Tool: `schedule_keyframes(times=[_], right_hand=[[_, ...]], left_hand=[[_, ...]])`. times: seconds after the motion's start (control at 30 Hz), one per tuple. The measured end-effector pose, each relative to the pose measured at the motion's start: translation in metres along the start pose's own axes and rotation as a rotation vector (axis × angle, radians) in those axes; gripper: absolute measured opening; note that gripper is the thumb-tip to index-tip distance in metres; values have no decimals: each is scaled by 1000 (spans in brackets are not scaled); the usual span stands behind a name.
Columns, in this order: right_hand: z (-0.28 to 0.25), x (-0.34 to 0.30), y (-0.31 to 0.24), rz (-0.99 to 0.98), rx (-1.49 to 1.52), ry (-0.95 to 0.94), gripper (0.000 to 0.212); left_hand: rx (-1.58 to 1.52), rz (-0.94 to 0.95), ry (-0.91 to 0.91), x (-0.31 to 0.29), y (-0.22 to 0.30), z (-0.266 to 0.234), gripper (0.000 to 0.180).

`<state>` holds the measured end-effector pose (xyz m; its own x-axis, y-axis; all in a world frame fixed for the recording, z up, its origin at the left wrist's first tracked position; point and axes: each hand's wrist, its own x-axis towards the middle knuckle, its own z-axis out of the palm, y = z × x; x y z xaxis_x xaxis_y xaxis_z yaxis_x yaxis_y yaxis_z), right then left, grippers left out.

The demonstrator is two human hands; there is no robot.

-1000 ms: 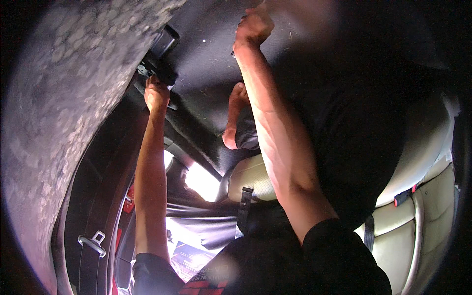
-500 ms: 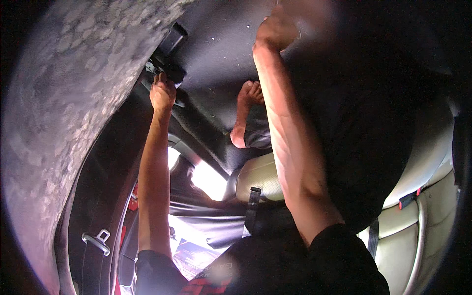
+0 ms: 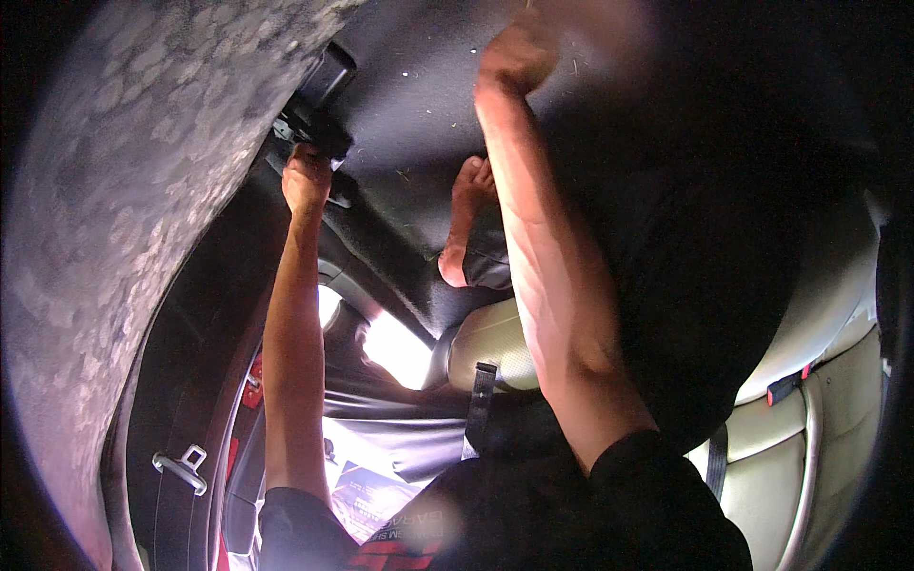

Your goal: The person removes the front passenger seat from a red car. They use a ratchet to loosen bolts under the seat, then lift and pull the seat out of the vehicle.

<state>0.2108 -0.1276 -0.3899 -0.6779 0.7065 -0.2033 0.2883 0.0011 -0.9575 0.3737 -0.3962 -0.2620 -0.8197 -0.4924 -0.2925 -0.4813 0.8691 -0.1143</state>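
Observation:
My left hand is closed at a black fitting along the edge of the mottled grey surface. Its fingertips are hidden, so what it grips cannot be made out. A black block-shaped piece sticks out just beyond. Higher up, near the top edge of the view, my right hand is bent at the wrist with its fingers curled over the dark carpet. Whatever those fingers hold is hidden and blurred.
Mottled grey lining curves along the left. A bare foot rests between my forearms. A cream seat part and a black belt strap lie below it. A metal belt tongue hangs lower left; cream seats stand at right.
The whole view has shifted slightly. My right hand sits a little further left and higher in the picture. My left hand stays at the black fitting, with more of the fitting showing.

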Motion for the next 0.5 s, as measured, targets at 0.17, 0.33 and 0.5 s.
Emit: schedule_keyframes(times=[0.17, 0.33, 0.5], right_hand=[[-24, 12, -63, 156, -64, 15, 23], [-19, 4, -43, 295, 245, -70, 31], [-11, 4, -18, 179, 552, -151, 22]], left_hand=[[92, -51, 43, 11, 14, -10, 33], [-382, 456, 40, 23, 175, -67, 27], [-331, 508, -215, 52, 347, -95, 45]])
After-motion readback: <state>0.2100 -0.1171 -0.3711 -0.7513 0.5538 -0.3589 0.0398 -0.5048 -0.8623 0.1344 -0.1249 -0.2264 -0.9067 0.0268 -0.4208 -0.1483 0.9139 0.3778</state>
